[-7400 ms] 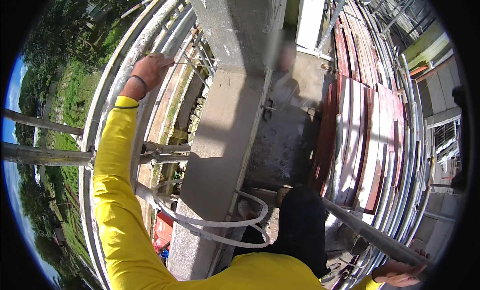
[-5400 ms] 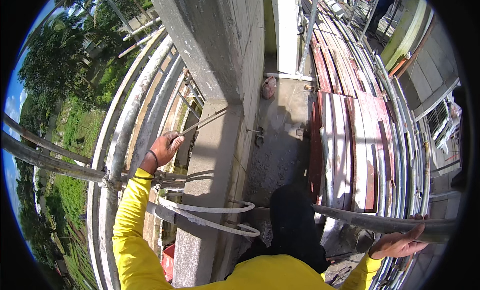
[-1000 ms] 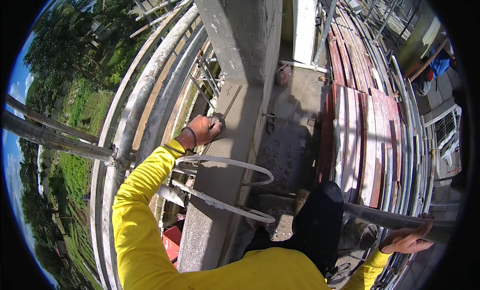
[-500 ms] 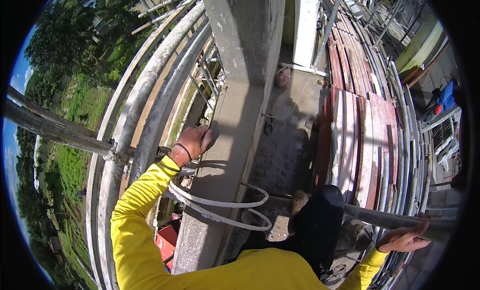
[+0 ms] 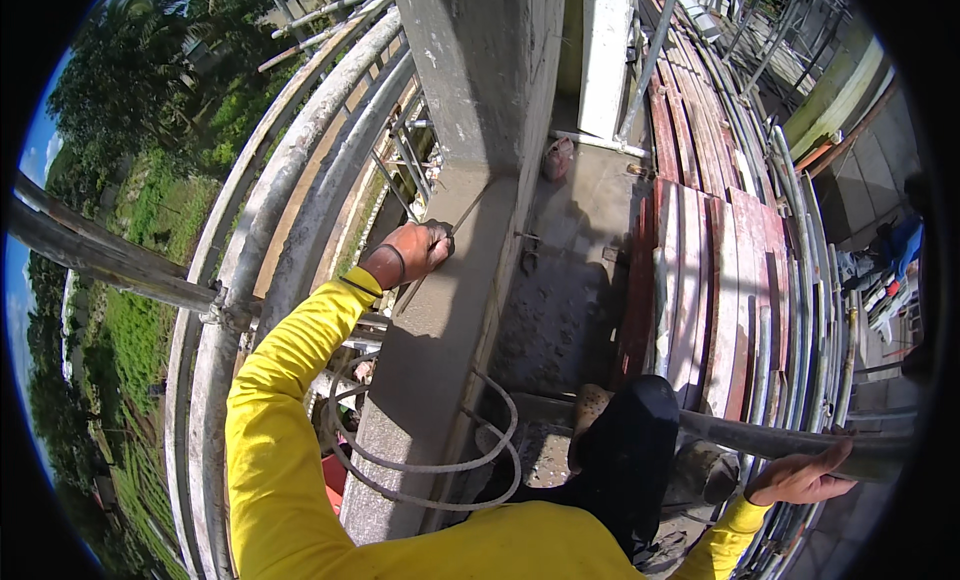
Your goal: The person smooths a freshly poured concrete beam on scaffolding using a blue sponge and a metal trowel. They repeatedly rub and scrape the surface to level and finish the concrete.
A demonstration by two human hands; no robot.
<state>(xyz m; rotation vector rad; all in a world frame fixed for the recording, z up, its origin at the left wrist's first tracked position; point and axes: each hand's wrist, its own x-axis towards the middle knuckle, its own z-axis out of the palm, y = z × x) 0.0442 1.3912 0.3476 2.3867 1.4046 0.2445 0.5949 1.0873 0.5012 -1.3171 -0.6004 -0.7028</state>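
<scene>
My left hand (image 5: 408,255) is closed over the concrete ledge (image 5: 440,330), gripping a thin grey line that looks like a rope. A dark straight stretch runs from the fist toward the column's foot; whether it is rope or shadow I cannot tell. Loose loops of the rope (image 5: 430,469) hang across the ledge nearer my body. At the lower right, my right hand (image 5: 803,476) rests against a dark metal pipe (image 5: 745,432), its fingers stretched out rather than wrapped round it.
A concrete column (image 5: 470,70) rises from the ledge's far end. Scaffold pipes (image 5: 285,180) curve along the left above greenery. Reddish planks (image 5: 700,290) lie to the right of the rough floor (image 5: 560,290). A pinkish bag-like lump (image 5: 558,160) sits near a white post (image 5: 606,60).
My left hand has moved slightly forward and right over the ledge. The rope loops have swung and widened toward me. My right hand stays at the pipe.
</scene>
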